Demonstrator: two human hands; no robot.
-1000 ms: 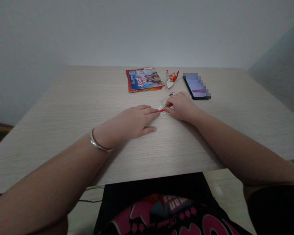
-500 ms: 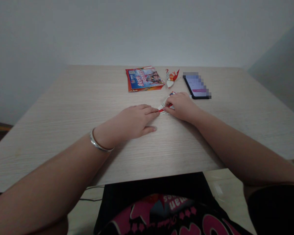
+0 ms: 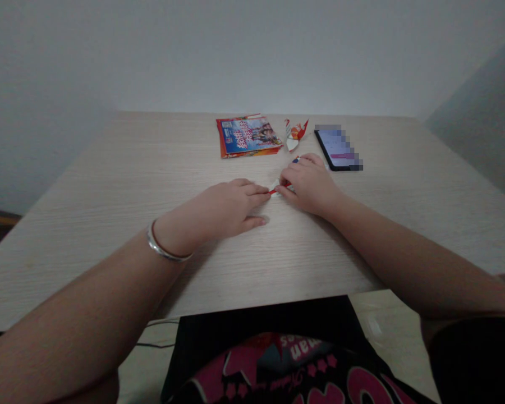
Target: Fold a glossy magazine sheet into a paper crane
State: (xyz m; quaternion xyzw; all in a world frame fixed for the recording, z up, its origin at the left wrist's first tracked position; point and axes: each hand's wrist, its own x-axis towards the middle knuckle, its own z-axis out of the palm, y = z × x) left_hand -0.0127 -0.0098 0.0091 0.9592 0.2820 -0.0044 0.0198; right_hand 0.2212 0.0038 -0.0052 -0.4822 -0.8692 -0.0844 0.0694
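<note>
A small folded piece of printed paper [image 3: 275,188], red and white, lies on the pale wooden table [image 3: 151,168] between my hands. My left hand [image 3: 225,207] rests flat, fingers stretched out, with the fingertips pressing on the paper's left tip. My right hand [image 3: 309,182] is curled over the rest of the paper, fingers pinched on it and hiding most of it. A silver bangle [image 3: 162,249] sits on my left wrist.
At the back of the table lie a stack of colourful printed sheets [image 3: 246,136], a finished folded paper figure [image 3: 295,133] and a phone [image 3: 338,149] with a lit screen. A cable [image 3: 151,343] hangs below the near table edge.
My right hand has slid a little to the left over the paper, covering more of it. My left hand has barely moved.
</note>
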